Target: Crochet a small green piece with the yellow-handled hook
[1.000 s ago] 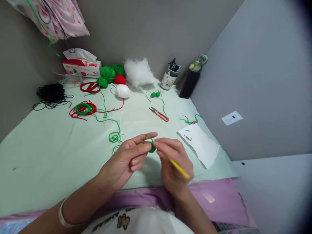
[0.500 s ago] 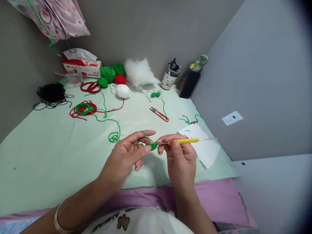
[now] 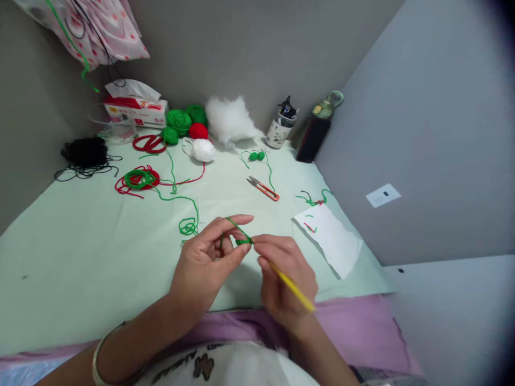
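Note:
My left hand [image 3: 211,252] pinches a small green crochet piece [image 3: 243,242] between thumb and fingers. Green yarn [image 3: 237,227] runs taut from the piece over the raised index finger. My right hand [image 3: 287,279] is closed around a crochet hook with a yellow handle [image 3: 293,288], which slants down toward me and is slightly blurred. The right fingertips meet the edge of the green piece, and they hide the hook's metal tip. From the left hand, the yarn trails to loose green loops [image 3: 188,227] on the table.
Orange thread snips [image 3: 263,188] lie beyond my hands, with two small green pieces [image 3: 256,156] behind them. White paper [image 3: 332,241] with yarn scraps is at the right. Red scissors [image 3: 149,143], yarn balls [image 3: 178,123], white stuffing [image 3: 231,120] and a pen cup [image 3: 280,130] stand along the back.
My right hand has turned, swinging the hook's handle from nearly level to slanting down toward me. The green piece has tilted and shows less of its face. My left hand has barely shifted.

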Demonstrator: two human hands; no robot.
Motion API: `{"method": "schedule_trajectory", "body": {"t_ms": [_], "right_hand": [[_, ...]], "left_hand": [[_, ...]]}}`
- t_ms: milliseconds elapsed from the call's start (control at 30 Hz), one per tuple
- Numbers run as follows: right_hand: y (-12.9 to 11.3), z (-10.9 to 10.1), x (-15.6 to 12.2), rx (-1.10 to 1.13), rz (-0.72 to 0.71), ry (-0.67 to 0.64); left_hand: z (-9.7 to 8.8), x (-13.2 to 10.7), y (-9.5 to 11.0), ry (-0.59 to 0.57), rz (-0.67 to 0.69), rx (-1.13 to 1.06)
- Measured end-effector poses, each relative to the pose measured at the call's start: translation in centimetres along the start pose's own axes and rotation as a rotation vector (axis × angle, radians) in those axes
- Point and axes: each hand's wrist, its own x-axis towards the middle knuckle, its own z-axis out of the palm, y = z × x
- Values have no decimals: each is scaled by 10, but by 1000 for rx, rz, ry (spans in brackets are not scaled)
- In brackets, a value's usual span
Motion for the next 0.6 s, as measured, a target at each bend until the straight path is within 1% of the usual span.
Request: {"method": "schedule_trajectory", "body": {"t_ms": [33,100,133,200,233,300,367,433,500,600], "right_hand": [[2,2,-2,-88,-33,2],[4,4,-5,-181,-69,29],[4,4,-5,-163,-64,44],[3,3,-2,-4,28,83],[2,2,1,115,109,117],[0,0,7,365,281,192],[0,1,13,536,385,208],[0,3,16,597,424,167],[0,5,17,589,443,146],[0,5,15,572,429,136]], "left_hand": [[1,0,1,-21,-43,-50],[1,2,2,-113,-197,-203],[-1,4,2,-157,-278,-283],[-5,8,3,-203,-377,-407],[-7,9,4,-207,-389,-434],[-10,10,5,-200,-364,-435],[-11,9,6,-213,-337,-401],[-8,7,6,-219,-309,-358],[-5,5,6,-200,-266,-320],[-4,5,5,-175,-238,-291]]}}
